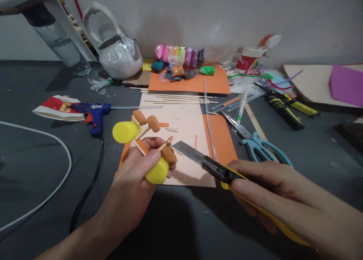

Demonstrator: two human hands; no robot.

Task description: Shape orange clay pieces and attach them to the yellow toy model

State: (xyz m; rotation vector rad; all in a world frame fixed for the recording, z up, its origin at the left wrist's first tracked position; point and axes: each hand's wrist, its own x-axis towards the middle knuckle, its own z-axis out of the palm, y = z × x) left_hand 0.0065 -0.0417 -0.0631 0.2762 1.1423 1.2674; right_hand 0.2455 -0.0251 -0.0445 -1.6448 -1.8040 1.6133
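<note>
My left hand [141,165] is closed around a small craft model [144,131] made of thin wooden sticks, orange clay lumps and yellow discs. One yellow disc [124,132] sticks out at the far left of the model; another yellow disc [157,170] rests by my thumb. In my right hand [263,192] is a yellow and black utility knife [218,169], its blade extended. The blade tip lies close to a stick end beside the orange clay [168,154]; whether they touch I cannot tell. My fingers hide part of the model.
Pale paper [190,169] lies beneath, with wooden skewers [176,99] on it. A blue glue gun [98,116] is at left, scissors [255,142] and pliers [286,105] at right. Clay packs [181,55], a silver kettle [119,55] and a paper cup [247,58] stand behind.
</note>
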